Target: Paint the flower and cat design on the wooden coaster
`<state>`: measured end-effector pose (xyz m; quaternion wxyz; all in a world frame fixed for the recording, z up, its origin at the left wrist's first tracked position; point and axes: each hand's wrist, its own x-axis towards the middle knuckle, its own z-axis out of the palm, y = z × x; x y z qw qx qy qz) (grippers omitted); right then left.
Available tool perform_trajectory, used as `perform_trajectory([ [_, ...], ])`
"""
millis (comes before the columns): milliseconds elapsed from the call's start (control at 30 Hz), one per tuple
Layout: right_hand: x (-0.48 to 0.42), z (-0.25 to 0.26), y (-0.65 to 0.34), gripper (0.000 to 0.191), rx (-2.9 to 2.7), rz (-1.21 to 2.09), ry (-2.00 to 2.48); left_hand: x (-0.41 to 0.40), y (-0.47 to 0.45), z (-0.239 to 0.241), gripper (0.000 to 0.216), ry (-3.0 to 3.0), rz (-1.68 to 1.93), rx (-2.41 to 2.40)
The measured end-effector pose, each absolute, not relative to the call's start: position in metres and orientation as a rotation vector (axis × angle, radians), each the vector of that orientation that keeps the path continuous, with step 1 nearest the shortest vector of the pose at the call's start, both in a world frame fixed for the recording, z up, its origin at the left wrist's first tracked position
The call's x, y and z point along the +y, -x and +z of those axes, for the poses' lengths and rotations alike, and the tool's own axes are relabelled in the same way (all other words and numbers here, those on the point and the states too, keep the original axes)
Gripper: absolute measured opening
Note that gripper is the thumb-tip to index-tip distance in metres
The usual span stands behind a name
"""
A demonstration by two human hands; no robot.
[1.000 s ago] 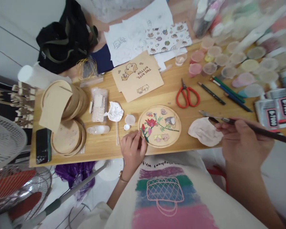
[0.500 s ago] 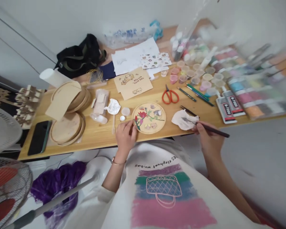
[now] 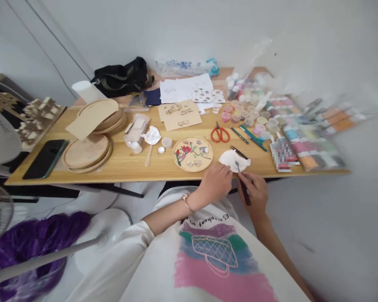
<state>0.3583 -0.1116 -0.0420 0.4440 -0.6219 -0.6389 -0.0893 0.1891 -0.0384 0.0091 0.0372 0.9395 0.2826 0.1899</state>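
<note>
While my left hand (image 3: 216, 183) hovers with fingers loosely curled at the table's (image 3: 129, 167) front edge, holding nothing, the crumpled tissue (image 3: 231, 160) lies just beyond its fingertips, beside the painted wooden disc (image 3: 192, 154). To its right, my right hand (image 3: 254, 192) is clamped on the brush (image 3: 242, 182), whose long axis runs from my palm up to the tissue, tip touching it.

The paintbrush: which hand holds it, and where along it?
The right hand grips the paintbrush mid-handle, bristles on the crumpled tissue; the left hand touches the tissue's edge.
</note>
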Motion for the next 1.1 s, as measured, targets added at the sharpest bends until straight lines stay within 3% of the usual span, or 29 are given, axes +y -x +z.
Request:
perform_trajectory([
  [333,-0.109,-0.049,-0.362,0.03,-1.77,-0.477,1.419,-0.036,-0.22,-0.007,0.028,-2.837,0.587,0.919],
  [733,-0.104,-0.002,-0.377,0.022,-1.812,-0.296,1.475,-0.03,-0.211,0.002,0.033,-2.808,0.467,0.915],
  [967,-0.095,0.055,-0.375,0.014,-1.745,-0.166,1.606,-0.038,-0.128,0.001,0.03,-2.834,0.854,1.032],
  [1033,-0.093,0.063,-0.373,0.014,-1.692,-0.131,1.603,-0.036,-0.096,0.001,0.028,-2.761,0.993,1.252],
  [1100,-0.086,0.066,-0.368,0.015,-1.553,-0.037,1.555,-0.032,-0.074,-0.001,0.043,-2.69,1.053,1.495],
])
